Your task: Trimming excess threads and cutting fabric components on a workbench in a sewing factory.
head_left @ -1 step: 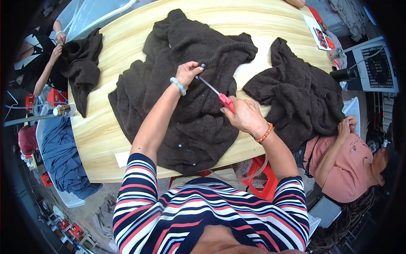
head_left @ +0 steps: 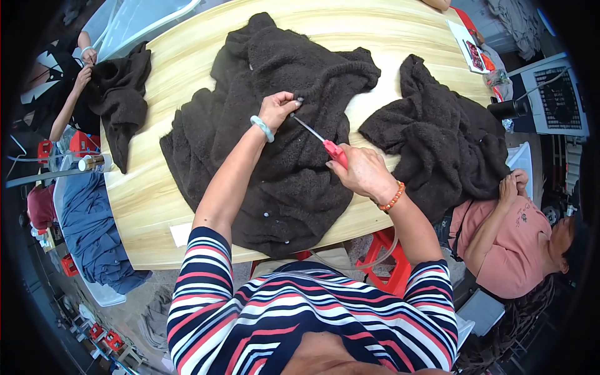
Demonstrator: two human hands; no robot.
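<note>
three dark sweaters (head_left: 281,156), one red-handled tool (head_left: 325,142) (right hand (head_left: 362,172))

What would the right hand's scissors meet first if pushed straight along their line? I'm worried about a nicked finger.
Probably the left hand: the scissors in the right hand point at its fingertips pinching the dark fuzzy garment.

Dark brown fuzzy garment (head_left: 281,131), red-handled scissors (head_left: 325,142), pale wooden table (head_left: 150,187)

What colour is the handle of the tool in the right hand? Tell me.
Red. The tool in the right hand shows best in the head view, its metal tip reaching the dark sweater.
</note>
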